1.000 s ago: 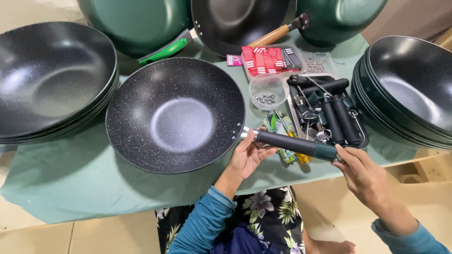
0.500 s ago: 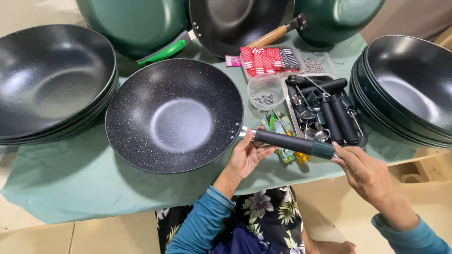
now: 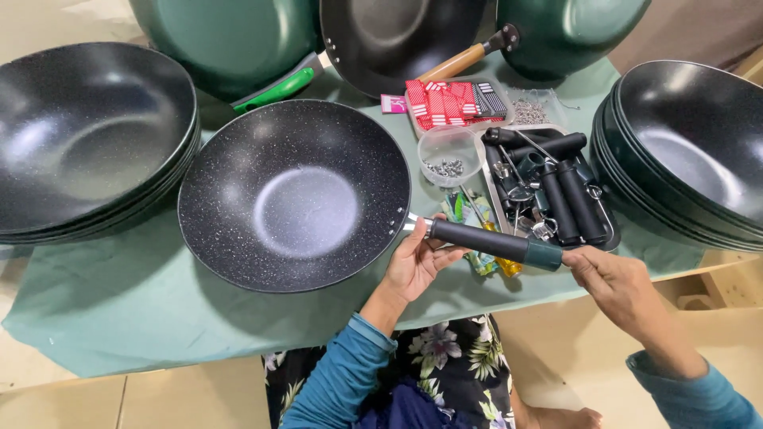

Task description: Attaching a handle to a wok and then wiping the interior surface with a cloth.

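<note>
Fingers of left hand curling under black handle near its pan end, gripping it. Right hand pinching handle's green end cap, fingertips closing on it. Handle meeting rim of speckled black wok, wok sitting on green cloth. Beyond: metal tray holding spare handles, clear tub of screws, stacked woks lying left and right.

Left hand curled palm-up; right hand pinching with its fingers
</note>
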